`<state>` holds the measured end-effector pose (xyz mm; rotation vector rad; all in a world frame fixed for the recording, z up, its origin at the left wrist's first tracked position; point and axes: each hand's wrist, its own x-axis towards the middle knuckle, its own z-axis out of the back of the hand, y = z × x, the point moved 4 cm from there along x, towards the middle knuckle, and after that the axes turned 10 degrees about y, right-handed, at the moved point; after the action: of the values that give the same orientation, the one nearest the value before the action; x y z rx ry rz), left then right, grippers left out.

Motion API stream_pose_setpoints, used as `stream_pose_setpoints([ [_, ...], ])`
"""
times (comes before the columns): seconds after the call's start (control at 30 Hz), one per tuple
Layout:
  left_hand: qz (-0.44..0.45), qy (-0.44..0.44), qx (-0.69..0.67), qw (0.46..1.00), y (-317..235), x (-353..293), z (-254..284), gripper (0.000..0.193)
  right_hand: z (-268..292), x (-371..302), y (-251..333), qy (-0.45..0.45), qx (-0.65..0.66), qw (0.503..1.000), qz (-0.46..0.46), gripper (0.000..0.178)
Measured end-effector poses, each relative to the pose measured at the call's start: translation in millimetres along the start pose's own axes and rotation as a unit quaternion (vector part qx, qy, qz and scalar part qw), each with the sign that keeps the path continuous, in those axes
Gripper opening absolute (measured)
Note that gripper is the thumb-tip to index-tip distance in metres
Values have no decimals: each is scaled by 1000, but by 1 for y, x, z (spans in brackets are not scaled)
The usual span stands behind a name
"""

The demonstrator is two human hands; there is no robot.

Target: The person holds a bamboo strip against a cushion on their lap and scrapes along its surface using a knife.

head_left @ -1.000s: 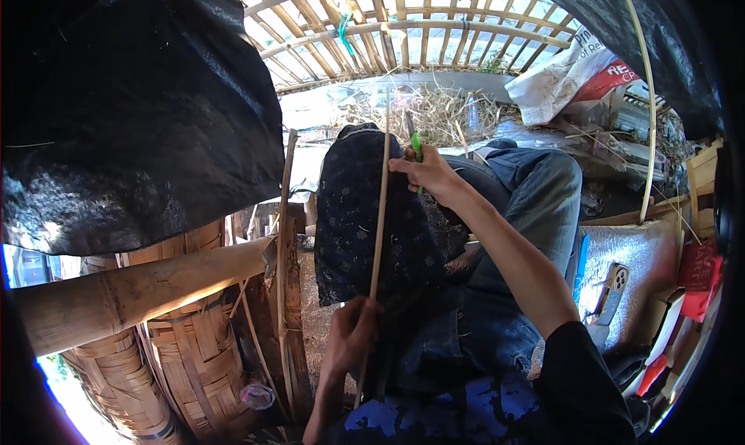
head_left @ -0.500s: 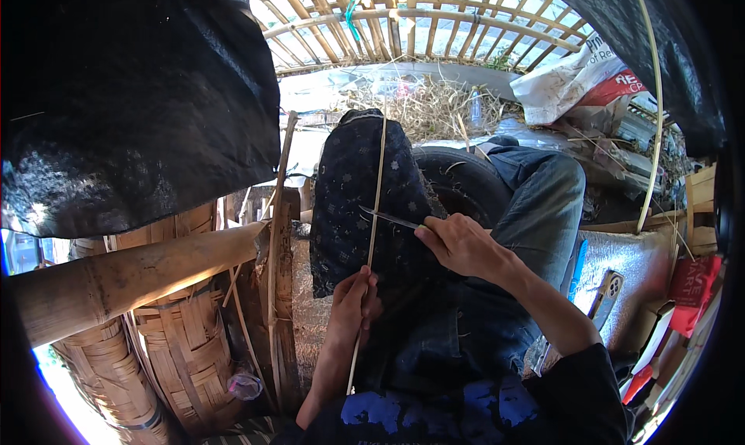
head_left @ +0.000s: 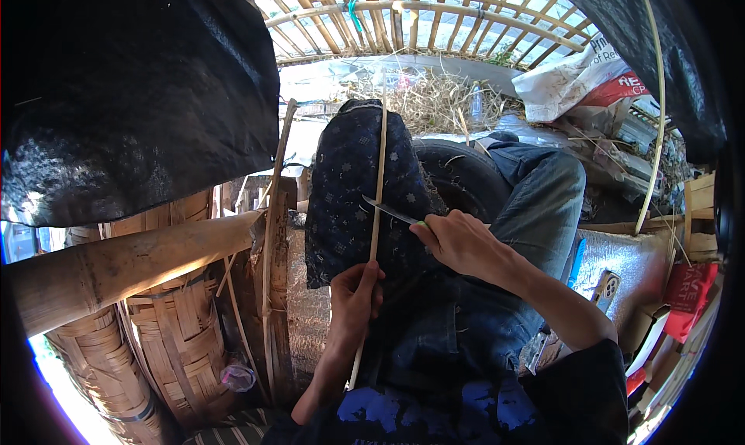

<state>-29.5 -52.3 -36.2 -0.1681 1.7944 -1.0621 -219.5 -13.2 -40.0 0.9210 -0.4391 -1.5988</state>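
Note:
A long thin bamboo strip (head_left: 382,150) runs lengthwise over a dark patterned cloth (head_left: 341,189) that covers my left leg. My left hand (head_left: 357,294) pinches the strip between thumb and fingers below the cloth's middle, and the strip's near end passes back toward my body. In my right hand (head_left: 458,239) is a knife (head_left: 389,211) with a light green handle mostly hidden in the fist. Its blade points left and lies across the strip, above my left hand.
On the left stand woven bamboo baskets (head_left: 174,344), a thick bamboo pole (head_left: 132,263) and a hanging black sheet (head_left: 140,103). A tyre (head_left: 458,177) lies beyond my bent right leg. Shavings (head_left: 434,103) are heaped ahead before a slatted bamboo fence (head_left: 434,14). A phone (head_left: 607,288) is at right.
My left hand has shifted slightly upward along the strip, its thumb now stretched along it. The knife stays across the strip, its blade tilted a little differently. The view has shifted slightly.

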Motion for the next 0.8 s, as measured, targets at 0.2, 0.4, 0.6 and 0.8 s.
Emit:
stream_pose_setpoints([
  [0.2, 6, 1, -5, 1000, 6, 1, 2, 30, -9, 6, -3, -22, -7, 1000, 10, 47],
  [0.4, 9, -7, -15, 1000, 8, 2, 2, 31, -12, 10, -3, -34, -25, 999, -6, 46],
  [0.6, 22, -15, -8, 1000, 10, 2, 2, 32, -21, 18, 0, -38, -25, 999, -22, 43],
  [0.8, 10, -1, -31, 999, 13, 0, 0, 30, -15, 36, -7, -53, -17, 997, -48, 48],
])
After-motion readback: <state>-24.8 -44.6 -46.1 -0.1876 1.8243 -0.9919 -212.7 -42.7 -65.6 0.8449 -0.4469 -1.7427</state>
